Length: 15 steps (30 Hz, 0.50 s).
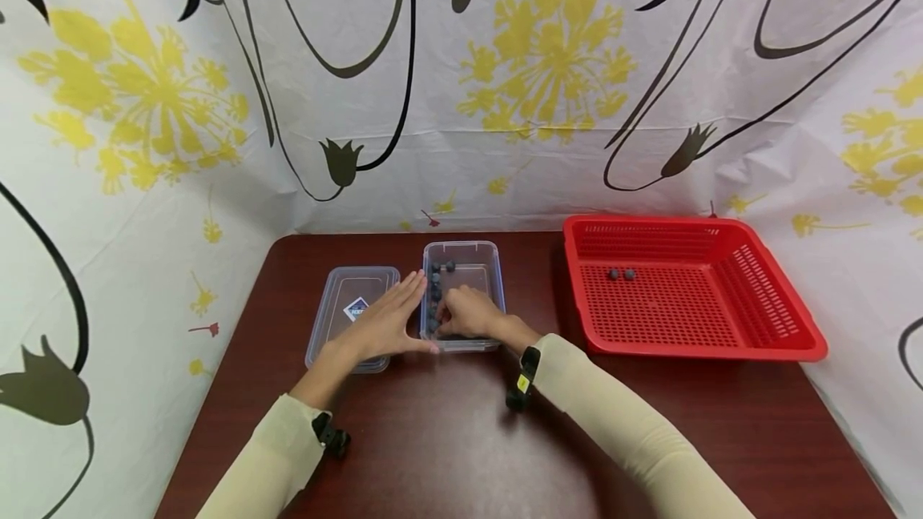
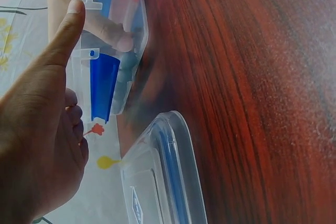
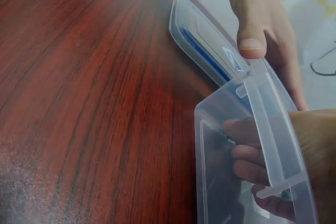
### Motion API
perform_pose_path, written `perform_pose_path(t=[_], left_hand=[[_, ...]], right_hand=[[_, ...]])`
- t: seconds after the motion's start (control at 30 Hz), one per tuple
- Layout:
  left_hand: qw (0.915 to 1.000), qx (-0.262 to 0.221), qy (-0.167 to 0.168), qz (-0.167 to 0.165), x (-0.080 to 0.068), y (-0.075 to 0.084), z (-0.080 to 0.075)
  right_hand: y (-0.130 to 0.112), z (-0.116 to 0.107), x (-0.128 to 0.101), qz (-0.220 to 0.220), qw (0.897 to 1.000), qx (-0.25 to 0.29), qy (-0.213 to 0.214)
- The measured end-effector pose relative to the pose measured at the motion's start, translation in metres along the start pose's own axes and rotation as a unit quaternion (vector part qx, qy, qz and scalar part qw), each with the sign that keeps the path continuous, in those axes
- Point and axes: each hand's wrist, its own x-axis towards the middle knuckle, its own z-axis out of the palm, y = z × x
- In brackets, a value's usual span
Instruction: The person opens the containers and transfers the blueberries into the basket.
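A clear plastic container (image 1: 497, 263) stands open on the dark red table, with blueberries (image 1: 436, 287) lined along its left wall. My right hand (image 1: 469, 315) reaches inside it, fingers curled down onto the berries; in the right wrist view these fingers (image 3: 247, 153) show through the container (image 3: 220, 129) wall with a dark berry at their tips. My left hand (image 1: 385, 323) lies flat with straight fingers against the container's left side, thumb (image 2: 65, 30) pressed along the rim. The clear lid (image 1: 353, 287) lies under and beside that hand.
A red perforated basket (image 1: 692, 351) sits to the right with two blueberries (image 1: 620, 273) in its far left part. Patterned cloth walls close in the table on three sides. Bare wood stretches in front of the container.
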Motion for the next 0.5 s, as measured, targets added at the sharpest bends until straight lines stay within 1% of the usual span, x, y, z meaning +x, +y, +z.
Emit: perform_pose_path(t=[0.13, 0.3, 0.4, 0.5], left_hand=[[1.0000, -0.001, 0.000, 0.001, 0.001, 0.001, 0.000], [1.0000, 0.001, 0.002, 0.001, 0.002, 0.002, -0.001], [1.0000, 0.003, 0.003, 0.002, 0.002, 0.001, -0.001], [1.0000, 0.006, -0.001, 0.000, 0.001, 0.002, -0.001]], right_hand=[[0.002, -0.003, -0.001, -0.004, 1.000, -0.003, 0.002], [0.003, -0.014, -0.003, -0.015, 1.000, -0.009, 0.007], [0.003, -0.025, -0.007, -0.024, 1.000, -0.009, 0.008], [0.003, -0.043, -0.012, -0.030, 0.999, -0.005, 0.010]])
